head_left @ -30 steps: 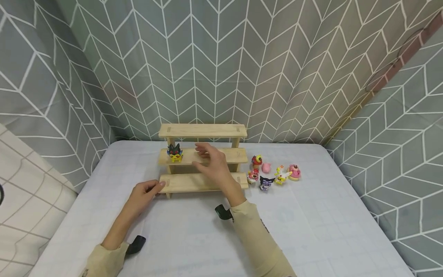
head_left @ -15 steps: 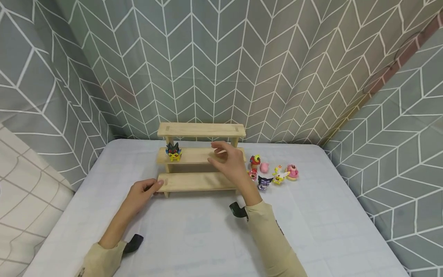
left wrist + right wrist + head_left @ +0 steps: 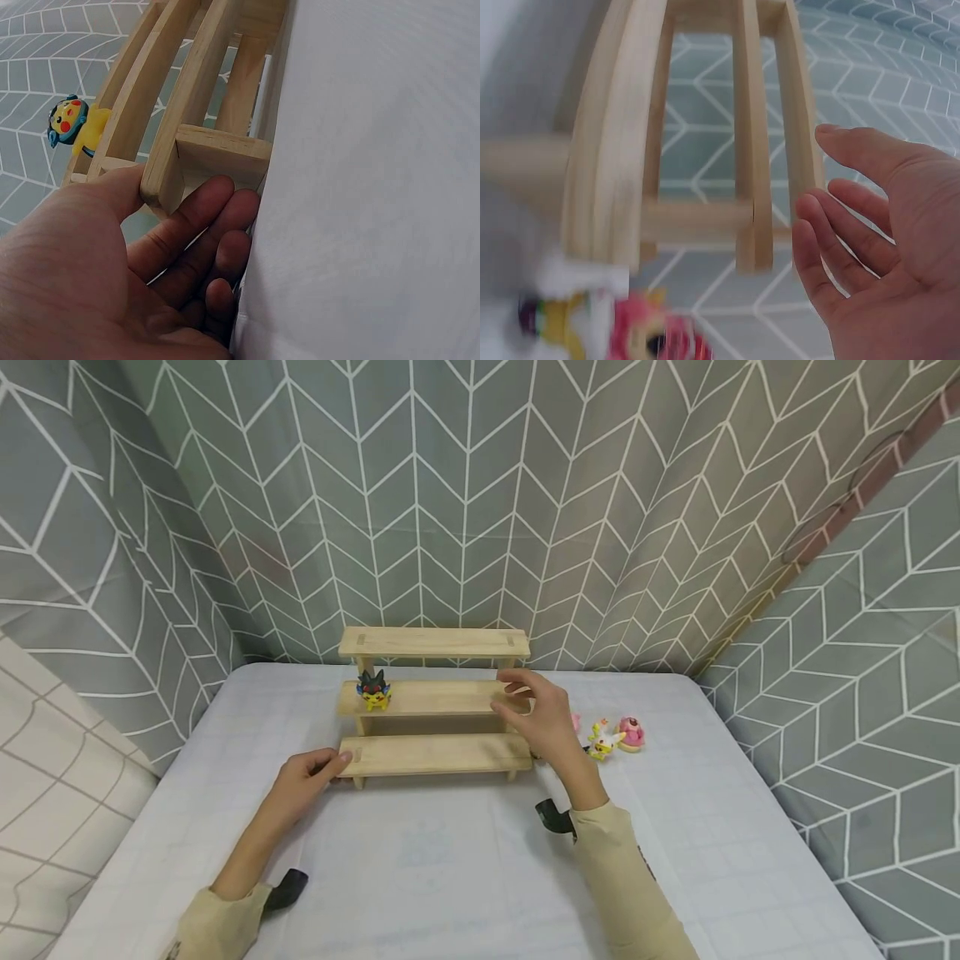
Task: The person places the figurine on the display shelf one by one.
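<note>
Wooden shelf: right hand has shifted rightward

Lwr L of frame: beige L slv worn | lwr R of ctr: matching R slv worn, dk mark seen on outer edge | nr cuffs: blk curved L unit & R unit worn

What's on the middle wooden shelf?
A small yellow toy with a spiky black hood stands near the left end. Anything behind the bare right hand, at the right end, is hidden in the head view.
</note>
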`<action>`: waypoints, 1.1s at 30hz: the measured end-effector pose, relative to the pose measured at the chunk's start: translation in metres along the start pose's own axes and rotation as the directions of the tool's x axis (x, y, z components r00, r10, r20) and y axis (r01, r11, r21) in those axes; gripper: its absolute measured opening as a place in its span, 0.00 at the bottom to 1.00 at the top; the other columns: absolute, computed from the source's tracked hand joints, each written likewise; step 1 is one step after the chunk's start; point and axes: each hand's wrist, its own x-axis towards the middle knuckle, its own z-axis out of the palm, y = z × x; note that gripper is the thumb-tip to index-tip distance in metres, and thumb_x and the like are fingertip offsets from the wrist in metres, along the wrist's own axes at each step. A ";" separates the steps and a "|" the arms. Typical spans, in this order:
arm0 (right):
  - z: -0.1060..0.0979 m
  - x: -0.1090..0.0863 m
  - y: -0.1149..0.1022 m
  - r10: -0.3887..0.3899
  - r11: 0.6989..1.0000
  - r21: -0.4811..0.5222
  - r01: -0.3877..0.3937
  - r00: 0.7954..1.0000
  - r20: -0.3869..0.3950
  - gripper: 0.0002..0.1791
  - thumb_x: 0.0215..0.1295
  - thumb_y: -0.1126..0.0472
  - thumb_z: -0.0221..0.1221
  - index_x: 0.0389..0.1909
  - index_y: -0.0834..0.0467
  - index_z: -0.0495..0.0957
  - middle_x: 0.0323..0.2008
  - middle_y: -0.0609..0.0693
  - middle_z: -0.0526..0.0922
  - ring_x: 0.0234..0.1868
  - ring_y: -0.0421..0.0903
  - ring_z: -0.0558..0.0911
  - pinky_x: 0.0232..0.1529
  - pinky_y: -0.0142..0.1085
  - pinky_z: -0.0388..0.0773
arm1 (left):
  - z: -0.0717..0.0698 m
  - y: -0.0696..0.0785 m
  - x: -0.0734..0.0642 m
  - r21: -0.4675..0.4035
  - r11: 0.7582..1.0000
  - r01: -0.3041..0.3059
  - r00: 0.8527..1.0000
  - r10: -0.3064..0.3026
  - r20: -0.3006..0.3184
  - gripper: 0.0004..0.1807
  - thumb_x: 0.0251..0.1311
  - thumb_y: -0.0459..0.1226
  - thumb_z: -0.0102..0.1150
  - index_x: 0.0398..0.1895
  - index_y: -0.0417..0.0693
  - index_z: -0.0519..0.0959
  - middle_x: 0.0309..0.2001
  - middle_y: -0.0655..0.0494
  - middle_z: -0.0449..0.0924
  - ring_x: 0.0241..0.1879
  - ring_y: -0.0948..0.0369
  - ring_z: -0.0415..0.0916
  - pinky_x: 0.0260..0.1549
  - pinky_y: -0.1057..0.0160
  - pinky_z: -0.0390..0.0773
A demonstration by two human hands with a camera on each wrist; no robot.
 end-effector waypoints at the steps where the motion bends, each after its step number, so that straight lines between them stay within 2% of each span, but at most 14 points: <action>1: -0.005 -0.002 0.004 0.001 1.000 -0.018 -0.001 1.000 -0.004 0.24 0.60 0.66 0.76 0.57 0.61 0.83 0.50 0.57 0.88 0.47 0.56 0.88 0.49 0.51 0.85 | 0.000 0.000 0.000 0.000 1.000 0.000 1.000 0.000 0.000 0.22 0.78 0.53 0.56 0.41 0.42 0.84 0.34 0.53 0.78 0.36 0.63 0.69 0.34 0.65 0.69; 5: -0.028 -0.009 0.020 0.000 0.996 -0.088 -0.002 1.000 -0.019 0.24 0.61 0.65 0.76 0.57 0.61 0.82 0.51 0.57 0.88 0.48 0.58 0.88 0.47 0.55 0.84 | 0.001 0.001 0.001 -0.006 1.000 -0.002 1.000 0.002 0.002 0.22 0.78 0.53 0.56 0.42 0.42 0.84 0.35 0.52 0.80 0.37 0.63 0.70 0.36 0.66 0.70; 9: -0.053 -0.018 0.039 0.000 0.988 -0.156 -0.008 0.999 -0.053 0.24 0.60 0.68 0.76 0.57 0.63 0.82 0.53 0.58 0.87 0.49 0.59 0.87 0.51 0.54 0.84 | 0.001 0.002 0.001 0.009 1.000 -0.002 1.000 0.002 0.010 0.23 0.78 0.53 0.56 0.43 0.42 0.84 0.36 0.52 0.80 0.37 0.62 0.70 0.35 0.66 0.70; 14: -0.084 -0.028 0.057 0.026 0.975 -0.217 -0.049 0.994 -0.105 0.24 0.60 0.68 0.75 0.57 0.62 0.82 0.52 0.58 0.88 0.48 0.58 0.87 0.52 0.53 0.84 | 0.001 0.003 0.000 0.026 1.000 0.014 1.000 -0.015 0.014 0.24 0.78 0.54 0.55 0.44 0.42 0.84 0.36 0.52 0.79 0.37 0.62 0.69 0.35 0.65 0.69; 20: -0.112 -0.038 0.075 0.071 0.961 -0.256 -0.102 0.989 -0.127 0.23 0.61 0.68 0.75 0.57 0.62 0.82 0.52 0.59 0.88 0.48 0.60 0.87 0.51 0.53 0.83 | 0.001 0.003 -0.001 0.029 0.999 0.023 1.000 -0.023 0.015 0.24 0.78 0.55 0.55 0.44 0.41 0.84 0.37 0.52 0.80 0.37 0.62 0.69 0.35 0.66 0.69; 27: -0.139 -0.049 0.094 0.157 0.940 -0.272 -0.204 0.970 -0.185 0.21 0.63 0.66 0.74 0.56 0.62 0.83 0.52 0.58 0.88 0.49 0.59 0.87 0.53 0.49 0.82 | 0.004 -0.002 0.002 0.029 1.000 0.001 1.000 -0.001 -0.001 0.24 0.78 0.55 0.55 0.39 0.43 0.83 0.35 0.53 0.80 0.37 0.63 0.70 0.35 0.66 0.70; 33: -0.147 -0.053 0.106 0.233 0.923 -0.270 -0.276 0.956 -0.180 0.21 0.65 0.64 0.73 0.57 0.61 0.82 0.53 0.58 0.87 0.52 0.59 0.87 0.56 0.54 0.81 | 0.002 -0.001 0.003 0.042 0.999 -0.011 1.000 0.011 -0.005 0.25 0.78 0.55 0.54 0.37 0.43 0.82 0.34 0.52 0.80 0.36 0.63 0.70 0.34 0.66 0.69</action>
